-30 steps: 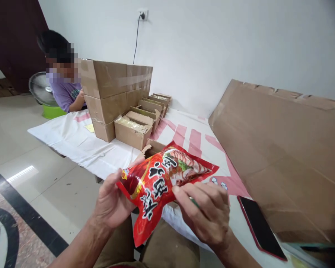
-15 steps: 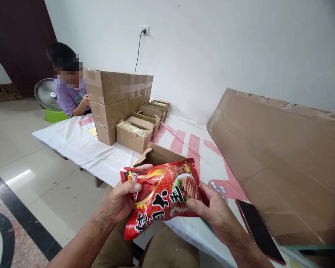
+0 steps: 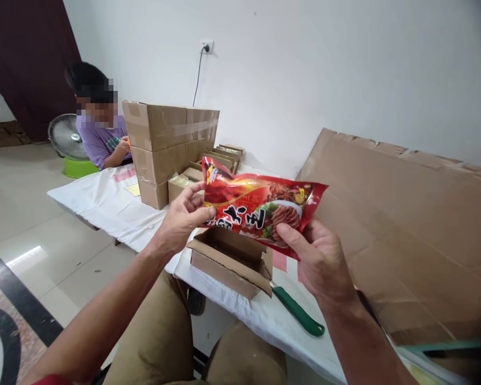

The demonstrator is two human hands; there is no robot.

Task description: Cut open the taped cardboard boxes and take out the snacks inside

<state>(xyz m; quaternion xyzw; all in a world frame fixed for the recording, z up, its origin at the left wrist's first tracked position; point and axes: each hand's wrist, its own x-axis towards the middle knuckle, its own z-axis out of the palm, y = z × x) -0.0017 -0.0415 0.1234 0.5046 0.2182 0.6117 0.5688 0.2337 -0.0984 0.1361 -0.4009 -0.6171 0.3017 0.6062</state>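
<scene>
I hold a red printed food packet level in front of me with both hands. My left hand pinches its left end. My right hand grips its lower right edge, thumb on the front. Directly below the packet sits a small open cardboard box on the white cloth-covered table, its inside empty as far as I can see.
A green-handled tool lies right of the open box. Stacked cartons and a row of small filled boxes stand farther back. A large flat cardboard sheet leans at right. Another person in purple sits behind the cartons, beside a fan.
Both hands raised the packet from lap height and turned it level above the open box. The box and the green-handled tool have come into view under it.
</scene>
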